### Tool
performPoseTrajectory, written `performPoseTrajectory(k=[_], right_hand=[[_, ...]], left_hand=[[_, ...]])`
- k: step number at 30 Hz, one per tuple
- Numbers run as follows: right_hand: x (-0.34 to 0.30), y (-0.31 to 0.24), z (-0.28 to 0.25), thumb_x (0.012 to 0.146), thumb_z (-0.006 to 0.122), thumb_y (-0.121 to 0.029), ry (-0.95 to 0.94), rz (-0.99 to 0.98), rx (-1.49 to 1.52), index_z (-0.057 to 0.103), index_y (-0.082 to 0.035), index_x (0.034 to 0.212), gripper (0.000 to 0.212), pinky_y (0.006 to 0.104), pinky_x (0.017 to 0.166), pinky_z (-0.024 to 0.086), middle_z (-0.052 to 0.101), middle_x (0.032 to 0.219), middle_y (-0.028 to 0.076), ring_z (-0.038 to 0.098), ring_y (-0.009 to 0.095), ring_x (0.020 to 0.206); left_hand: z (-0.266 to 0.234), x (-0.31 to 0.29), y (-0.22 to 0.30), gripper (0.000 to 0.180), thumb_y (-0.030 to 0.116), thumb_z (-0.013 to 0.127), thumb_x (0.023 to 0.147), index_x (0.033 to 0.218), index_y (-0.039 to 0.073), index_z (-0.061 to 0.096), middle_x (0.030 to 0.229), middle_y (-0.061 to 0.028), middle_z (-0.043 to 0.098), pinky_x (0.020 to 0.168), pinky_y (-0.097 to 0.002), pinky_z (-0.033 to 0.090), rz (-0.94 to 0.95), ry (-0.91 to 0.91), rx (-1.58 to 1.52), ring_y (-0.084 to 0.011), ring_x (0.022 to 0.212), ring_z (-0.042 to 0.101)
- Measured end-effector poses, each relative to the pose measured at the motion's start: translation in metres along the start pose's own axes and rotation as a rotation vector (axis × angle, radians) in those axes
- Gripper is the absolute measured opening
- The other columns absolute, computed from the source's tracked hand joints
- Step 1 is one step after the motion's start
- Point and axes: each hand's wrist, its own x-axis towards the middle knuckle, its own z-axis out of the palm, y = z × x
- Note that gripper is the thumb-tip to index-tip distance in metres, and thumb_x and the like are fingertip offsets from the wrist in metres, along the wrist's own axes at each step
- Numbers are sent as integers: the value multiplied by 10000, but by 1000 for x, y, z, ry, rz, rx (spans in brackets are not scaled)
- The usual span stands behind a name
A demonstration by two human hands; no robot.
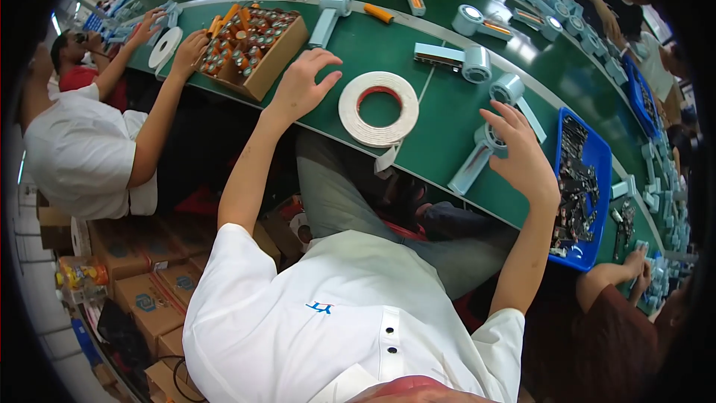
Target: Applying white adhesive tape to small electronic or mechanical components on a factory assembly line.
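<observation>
My left hand (304,88) hovers over the green table's near edge, thumb and fingers apart, holding nothing. Just right of it lies a big roll of white tape (350,108) with a red inner ring; its loose end hangs past the edge. My right hand (526,157) is open, fingers spread and slightly curled, beside a light blue housing (471,166) with a round head and straight handle. Whether the fingertips touch its head, I cannot tell. Beyond lie another such housing (508,89) and one with an open handle (476,65).
A cardboard box (279,57) of orange cylindrical parts stands left, a co-worker's hand (192,52) at it. Right is a blue tray (602,201) with dark metal parts. An orange cylinder (379,13) and several housings lie farther back. Co-workers sit on both sides.
</observation>
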Motion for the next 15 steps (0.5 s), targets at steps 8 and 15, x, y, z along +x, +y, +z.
performPoseTrajectory(k=[8,15], right_hand=[[-56,-43,18,723,632,95,438,77,351,671,-33,1157,455,344,964,483,672,1228,111,638,276,1094],[-92,-58,80,734,620,127,572,116,539,692,-7,1012,317,319,825,500,711,1009,110,632,240,871]], left_hand=[[-71,26,-59,166,76,654,891,1041,30,710,1105,-94,671,846,-363,533,-146,191,377,-287,921,649],[-23,86,-40,245,87,632,898,1131,46,693,1133,-95,663,884,-360,544,169,-38,484,-281,960,654]])
